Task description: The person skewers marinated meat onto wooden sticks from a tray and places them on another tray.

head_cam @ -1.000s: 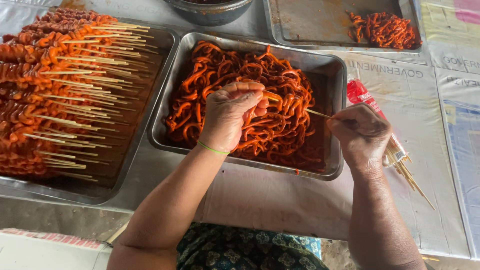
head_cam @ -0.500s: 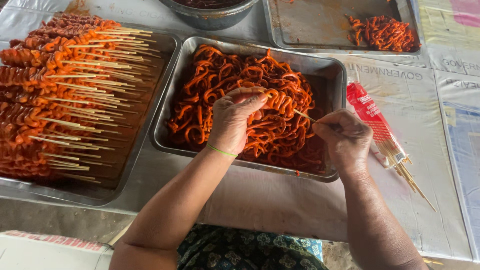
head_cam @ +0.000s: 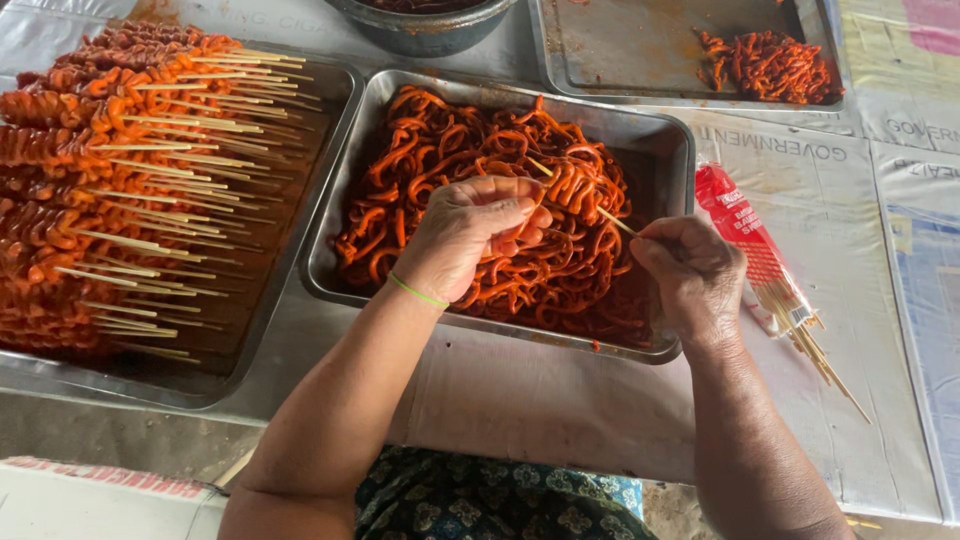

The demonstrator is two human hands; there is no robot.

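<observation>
**A:** Skewer [head_cam: 585, 200] status: thin bamboo stick, held over the middle tray [head_cam: 660, 150]. Our right hand [head_cam: 690, 280] pinches its near end between fingertips; our left hand [head_cam: 470, 235] is clenched on an orange strip of meat [head_cam: 570, 185] at the stick's far half, pushing it on. Green band [head_cam: 418, 292] on the left wrist.

**B:** Containers?

**A:** We count four. Middle tray: steel, rectangular, piled with loose curled orange strips, bare wet metal along its right side. Left tray [head_cam: 300, 270]: steel, stacked with finished skewers [head_cam: 120, 150], meat to the left, bare stick ends pointing right. Top-right tray [head_cam: 640, 50]: mostly bare, small heap of strips [head_cam: 765, 62] in its right corner. Dark round bowl [head_cam: 420, 25] at the top edge, contents unclear to us. Red packet of spare sticks [head_cam: 770, 270] lies on the table just right of the middle tray, stick ends poking out toward us.

**B:** Delta versus half a second ago?

**A:** Small. We see both hands in about the same spot over the tray, same grip. Skewer tip now shows past the left fingers, with meat bunched on it. Trays, bowl, packet unmoved.
</observation>
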